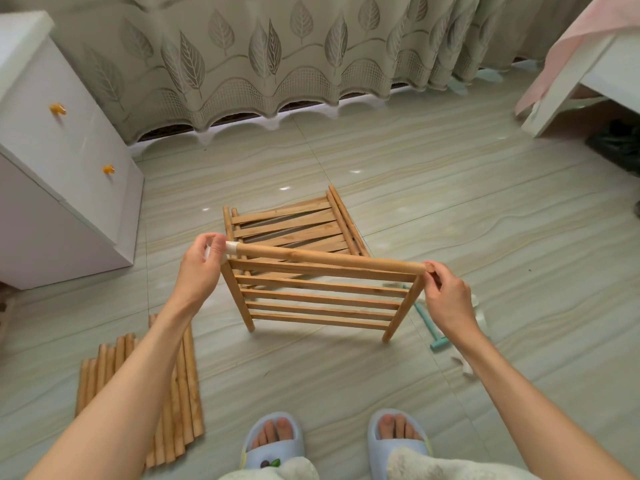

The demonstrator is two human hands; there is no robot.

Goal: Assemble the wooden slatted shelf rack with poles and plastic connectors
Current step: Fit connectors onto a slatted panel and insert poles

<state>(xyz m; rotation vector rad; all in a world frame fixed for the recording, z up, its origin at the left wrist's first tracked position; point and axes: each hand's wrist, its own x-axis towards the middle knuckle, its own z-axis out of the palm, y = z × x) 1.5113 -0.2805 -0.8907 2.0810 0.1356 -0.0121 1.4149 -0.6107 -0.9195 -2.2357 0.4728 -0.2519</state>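
Slatted shelf: held between both hands above the tiled floor, tilted on edge; five flat, pale-wood slats joined to two round side rails whose lower ends point down toward the floor.
Pole: smooth round wooden dowel, lying across the shelf's top edge from left hand to right hand, slightly lower at the right.
Plastic connector: white, glossy, capping the pole's left end; mostly covered by the left fingers, exact shape unclear.
Left hand: fingers and thumb curled round the connector at the pole's end.
Right hand: thumb and fingertips pinching the pole's bare right end where it meets the shelf's right rail.
Stacked shelves: beyond the hands, flat on the floor; same slatted wood, slats crossing at skewed angles.
Spare poles: under the left forearm, a row of round wooden dowels side by side on the floor.
Teal tool: below the right hand, slim plastic T-shaped piece on the floor.
White scraps: near the right forearm, crumpled pale bits; material unclear.
Floor: glossy tiles, wavy grey-beige veining.
Cabinet: left of the left hand, smooth white, two amber knobs.
Curtain: far beyond the hands, grey fabric with leaf print and scalloped mesh hem.
Slippers: nearest the viewer, pale blue, open-toed, soft rounded foam.
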